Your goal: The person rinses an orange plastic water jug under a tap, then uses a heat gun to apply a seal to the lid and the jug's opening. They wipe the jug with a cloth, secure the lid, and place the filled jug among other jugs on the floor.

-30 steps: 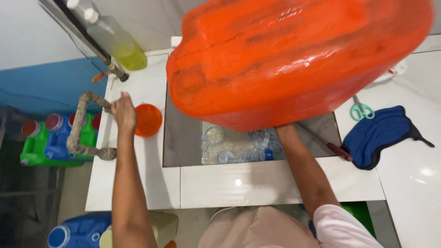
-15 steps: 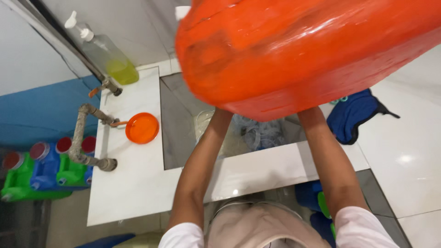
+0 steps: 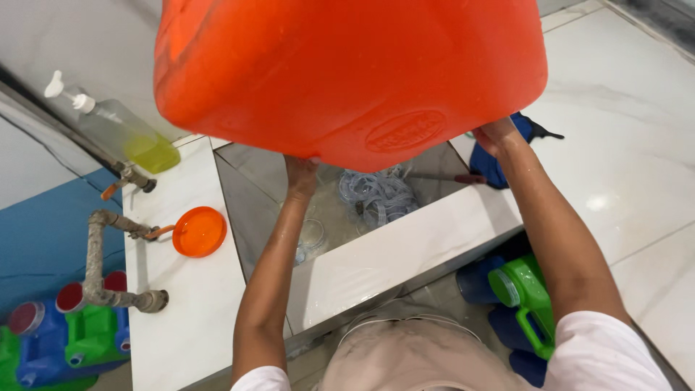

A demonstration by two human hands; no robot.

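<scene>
Clear pump bottle [image 3: 123, 130] of yellow-green liquid stands far-left on the counter.

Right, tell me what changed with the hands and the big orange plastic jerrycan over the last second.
The left hand, which was out by the pipe beside the round orange lid a second ago, came across and took hold of the underside of the big orange plastic jerrycan. The right hand kept its hold, so both now carry it above the sink. The lid and the soap pump bottle stayed put.
</scene>
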